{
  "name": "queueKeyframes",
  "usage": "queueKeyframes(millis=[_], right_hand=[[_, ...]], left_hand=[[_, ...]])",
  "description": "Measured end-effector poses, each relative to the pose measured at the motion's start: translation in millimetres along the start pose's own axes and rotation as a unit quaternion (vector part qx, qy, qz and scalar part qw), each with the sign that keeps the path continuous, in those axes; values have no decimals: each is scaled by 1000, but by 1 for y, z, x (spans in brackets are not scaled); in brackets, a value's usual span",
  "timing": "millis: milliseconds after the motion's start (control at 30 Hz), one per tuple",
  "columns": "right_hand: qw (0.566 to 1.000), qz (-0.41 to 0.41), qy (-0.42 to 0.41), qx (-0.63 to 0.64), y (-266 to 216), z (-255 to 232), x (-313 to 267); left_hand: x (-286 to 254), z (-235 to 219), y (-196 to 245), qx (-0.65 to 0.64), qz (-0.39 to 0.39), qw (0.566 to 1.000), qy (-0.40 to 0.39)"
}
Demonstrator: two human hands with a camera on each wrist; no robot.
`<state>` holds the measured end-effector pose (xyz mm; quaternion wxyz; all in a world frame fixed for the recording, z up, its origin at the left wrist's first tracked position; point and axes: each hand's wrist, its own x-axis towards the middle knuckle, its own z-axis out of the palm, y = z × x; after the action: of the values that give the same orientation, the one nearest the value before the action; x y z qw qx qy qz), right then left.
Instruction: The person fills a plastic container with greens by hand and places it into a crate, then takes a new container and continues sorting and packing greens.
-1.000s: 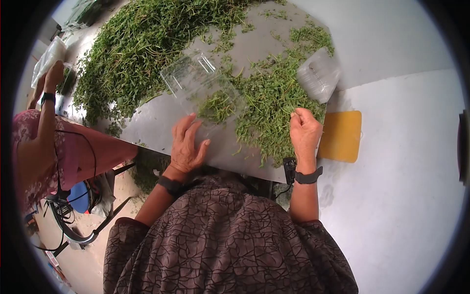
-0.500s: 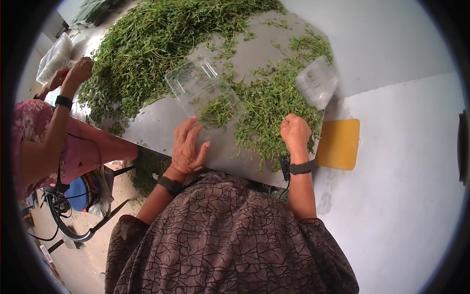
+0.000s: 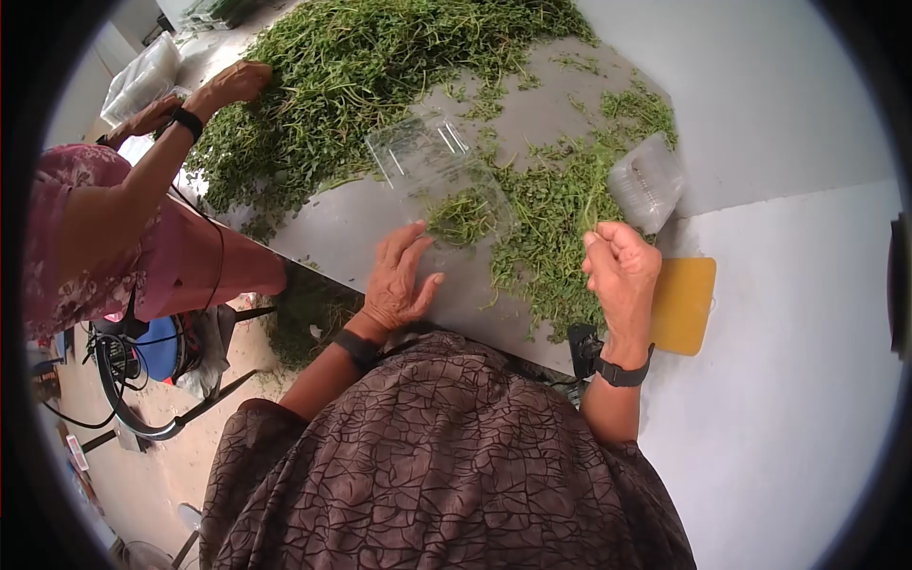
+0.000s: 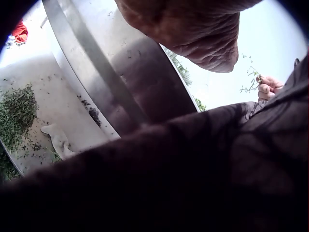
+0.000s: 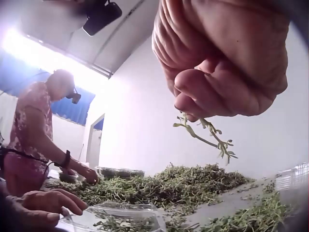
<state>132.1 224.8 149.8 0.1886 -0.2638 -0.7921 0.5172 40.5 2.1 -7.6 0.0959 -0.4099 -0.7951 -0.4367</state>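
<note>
My right hand [image 3: 622,280] pinches a thin green sprig between thumb and fingers, held above the loose greens on the table. In the right wrist view the sprig [image 5: 212,137] hangs from the fingertips, its small leaves showing. My left hand [image 3: 399,280] has its fingers spread and relaxed, fingertips right at the near edge of a clear plastic clamshell box [image 3: 418,157]. The box's lid is tipped back, and a small heap of cut greens [image 3: 463,217] lies in its base. Beside the box, below my right hand, spreads a layer of loose greens [image 3: 551,256].
A large pile of greens [image 3: 323,104] covers the far left of the metal table [image 3: 332,228]. Stacked clear boxes [image 3: 648,180] stand at the right edge, above a yellow board [image 3: 684,304]. At left another person [image 3: 142,199] reaches into the pile.
My right hand has come up from the loose greens with a sprig showing at its fingertips. My left hand stays by the box. The other person's hand has moved right to the pile.
</note>
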Motion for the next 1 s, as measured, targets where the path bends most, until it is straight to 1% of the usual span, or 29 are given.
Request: queueKeyframes(millis=[33, 100, 167, 233, 333, 400, 500, 533, 567, 633, 700, 767, 833, 867, 933, 967, 1000], right_hand=[[1000, -2, -4, 1, -1, 9, -1], [998, -22, -61, 20, 3, 26, -4], [994, -39, -102, -26, 20, 48, -2], [989, -37, -146, -13, 26, 66, -5], [989, -39, -142, -14, 23, 69, -6], [994, -9, -109, -5, 22, 60, -3], [993, -26, -105, -36, 38, 52, -3], [995, -9, -97, -32, 41, 53, -7], [995, -5, -98, -31, 45, 54, -10], [988, -25, -124, -83, 53, 53, -16], [987, -22, -124, -99, 62, 51, -21], [986, -21, -119, -117, 65, 45, -23], [965, -53, -72, -247, 61, 33, -24], [965, -48, -64, -251, 66, 27, -24], [937, -62, -20, -344, 80, 14, -23], [936, -57, -14, -347, 84, 7, -23], [923, -46, -6, -381, 87, 2, -23]], left_hand=[[0, 0, 0, -5, 6, 1000, -4], [-1, -1, -1, -11, -3, 1000, -7], [-1, -1, -1, -12, -4, 1000, -16], [-1, -1, -1, -13, -2, 1000, -11], [-2, -1, -1, -15, -3, 1000, -8], [-2, -1, -1, -15, -5, 1000, -10], [-1, -1, 0, -15, 8, 1000, 3], [-1, 0, 0, -13, 5, 1000, 6], [-1, -1, 0, -11, 2, 1000, 8], [-2, 0, -2, -4, 8, 1000, 1], [-1, 0, -1, 2, 18, 1000, -4], [0, -2, -1, 36, 43, 998, -24], [0, -2, -1, 33, 41, 998, -26], [0, -1, -1, 33, 37, 998, -27], [1, -1, 1, 35, 38, 998, -26], [2, -1, 2, 46, 33, 998, -22], [2, -1, 3, 45, 33, 998, -18]])
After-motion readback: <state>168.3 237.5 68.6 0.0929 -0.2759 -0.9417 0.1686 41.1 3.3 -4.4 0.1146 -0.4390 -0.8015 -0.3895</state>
